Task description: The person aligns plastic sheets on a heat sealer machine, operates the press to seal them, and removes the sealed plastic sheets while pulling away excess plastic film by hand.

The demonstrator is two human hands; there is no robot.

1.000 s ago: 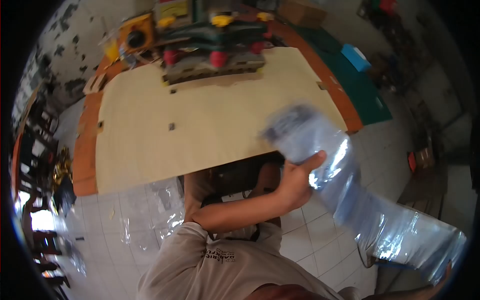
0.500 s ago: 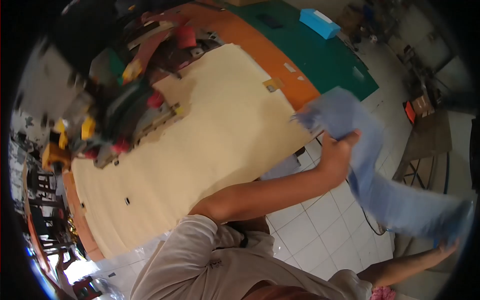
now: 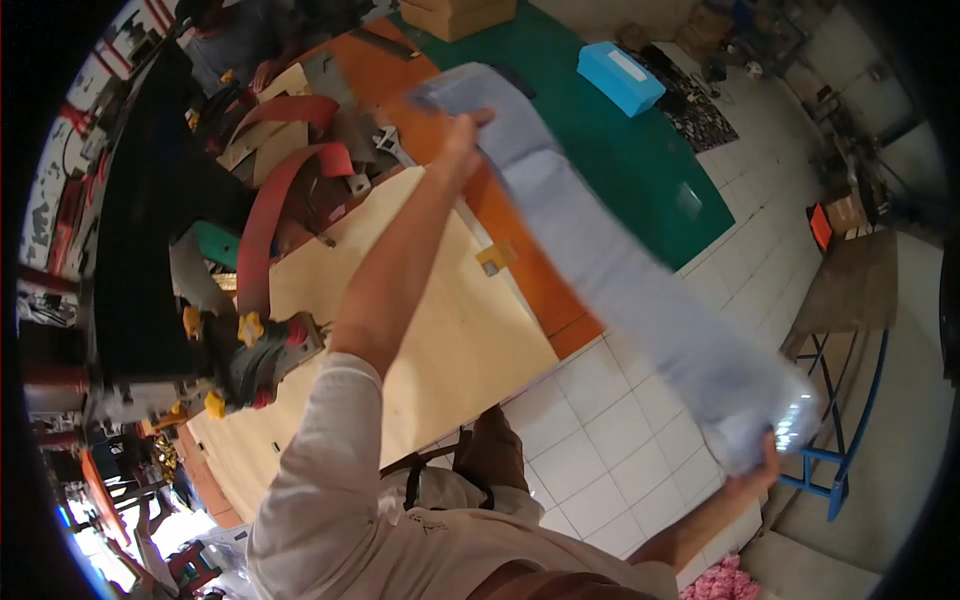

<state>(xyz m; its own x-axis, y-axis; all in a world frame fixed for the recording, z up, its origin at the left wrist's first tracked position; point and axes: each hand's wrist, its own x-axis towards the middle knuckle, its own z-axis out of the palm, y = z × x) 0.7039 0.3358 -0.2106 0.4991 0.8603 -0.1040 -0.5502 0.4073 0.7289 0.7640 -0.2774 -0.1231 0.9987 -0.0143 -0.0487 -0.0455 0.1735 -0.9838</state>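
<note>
A long blue-grey strip of cloth (image 3: pixel 600 240) stretches diagonally between my hands, blurred by motion. My left hand (image 3: pixel 465 140) grips it close to its far end, over the orange part of the table. My right hand (image 3: pixel 760 470) is closed on the near end at the lower right, by a shiny patch that looks like clear plastic. Below and left of the cloth, a pale wooden board (image 3: pixel 470 370) lies on the table, partly hidden by my left arm.
A black machine (image 3: pixel 140 220) with yellow knobs stands at left, beside curved red bands (image 3: pixel 265 220) and an adjustable wrench (image 3: pixel 393 143). On the green tabletop (image 3: pixel 640 190) sits a blue box (image 3: pixel 620 78). Another person's hand (image 3: pixel 264 75) shows at the far side. A blue-legged stand (image 3: pixel 845 430) is at right.
My left hand has swung up and left, over the table, with its end of the cloth. My right hand has come inward to the left. The cloth is straighter, and the view has shifted.
</note>
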